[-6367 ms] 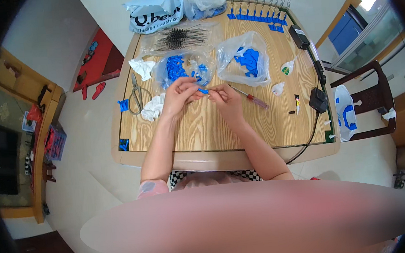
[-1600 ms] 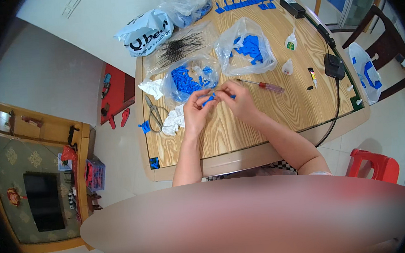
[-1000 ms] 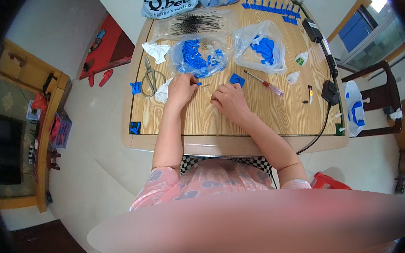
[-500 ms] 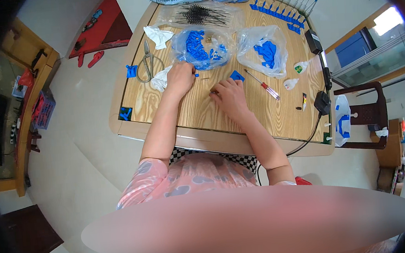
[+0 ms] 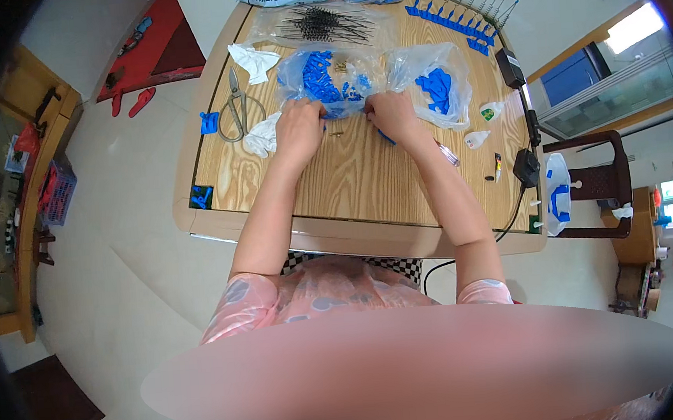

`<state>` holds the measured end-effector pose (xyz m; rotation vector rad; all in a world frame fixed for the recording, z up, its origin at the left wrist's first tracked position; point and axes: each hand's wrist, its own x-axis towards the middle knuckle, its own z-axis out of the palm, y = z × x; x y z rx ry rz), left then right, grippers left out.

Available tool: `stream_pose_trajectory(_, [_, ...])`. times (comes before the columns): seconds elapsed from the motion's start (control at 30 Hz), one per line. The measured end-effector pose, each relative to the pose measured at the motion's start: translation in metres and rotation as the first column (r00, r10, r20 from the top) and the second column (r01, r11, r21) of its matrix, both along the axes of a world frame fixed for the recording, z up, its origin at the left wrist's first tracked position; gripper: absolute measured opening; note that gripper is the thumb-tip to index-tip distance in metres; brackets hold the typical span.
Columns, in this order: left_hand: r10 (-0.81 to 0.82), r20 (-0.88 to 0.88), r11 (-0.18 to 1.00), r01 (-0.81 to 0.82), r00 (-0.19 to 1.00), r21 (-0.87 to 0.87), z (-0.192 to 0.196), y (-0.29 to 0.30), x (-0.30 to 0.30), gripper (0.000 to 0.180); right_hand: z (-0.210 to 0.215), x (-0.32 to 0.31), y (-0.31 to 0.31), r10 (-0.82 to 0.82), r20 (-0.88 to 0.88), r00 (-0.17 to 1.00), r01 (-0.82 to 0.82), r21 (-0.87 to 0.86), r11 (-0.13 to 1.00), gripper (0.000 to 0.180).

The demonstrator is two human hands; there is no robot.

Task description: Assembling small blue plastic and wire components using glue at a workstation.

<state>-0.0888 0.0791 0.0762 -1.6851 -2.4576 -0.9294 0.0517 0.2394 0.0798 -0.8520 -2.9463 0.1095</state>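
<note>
1. Two hands meet at the near edge of the clear plastic bag [image 5: 343,81] of blue pieces: the left hand [image 5: 298,128] at its left corner, the right hand [image 5: 392,116] at its right, both equally close.
2. Fingers of each curl onto the bag's edge; whether they pinch the film or a piece inside, I cannot tell.
3. Left of the bag lie scissors [image 5: 233,108]; right of it sits a second bag [image 5: 435,86]; nearer than the bag, the bare wooden table [image 5: 350,178] gives room.
</note>
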Motion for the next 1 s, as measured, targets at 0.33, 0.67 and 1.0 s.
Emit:
stream_pose_trajectory(0.33, [-0.043,0.031,0.991,0.038,0.999,0.125,-0.003,0.000,0.006,0.007,0.049,-0.015,0.013,0.012,-0.080,0.997,-0.012,-0.002,1.000,0.011])
stream_pose_trajectory(0.67, [-0.037,0.022,0.990,0.033,0.999,0.137,-0.004,0.006,0.004,0.008,0.026,-0.117,0.144,-0.197,-0.143,0.970,0.223,0.198,0.955,0.016])
stream_pose_trajectory(1.0, [-0.027,0.034,0.992,0.023,0.999,0.126,-0.003,0.006,0.006,0.006,-0.015,-0.143,0.172,-0.314,-0.082,0.946,0.324,0.301,0.897,0.023])
